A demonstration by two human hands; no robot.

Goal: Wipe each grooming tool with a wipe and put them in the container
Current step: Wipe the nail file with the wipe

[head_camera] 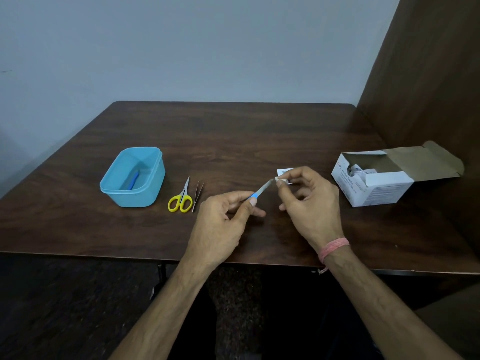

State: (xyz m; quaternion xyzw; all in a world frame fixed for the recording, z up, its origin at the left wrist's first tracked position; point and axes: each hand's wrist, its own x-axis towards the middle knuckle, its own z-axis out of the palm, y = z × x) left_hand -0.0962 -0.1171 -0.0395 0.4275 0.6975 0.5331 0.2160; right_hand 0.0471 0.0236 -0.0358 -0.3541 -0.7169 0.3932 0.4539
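The left hand (220,222) pinches a thin grey tool (261,191) by its blue end. The right hand (309,201) pinches a small white wipe (281,180) on the tool's tip, above the dark wooden table (104,229). A smooth blue plastic container (122,197) holds a blue tool (134,180). Yellow-handled scissors (180,200) and metal tweezers (198,194) lie just beside it. An open white cardboard box (376,188) sits on the right; its writing is too small to read.

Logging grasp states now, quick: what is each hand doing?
Left hand: fingers hold the blue-handled tool.
Right hand: fingers pinch the wipe on the tool's tip.
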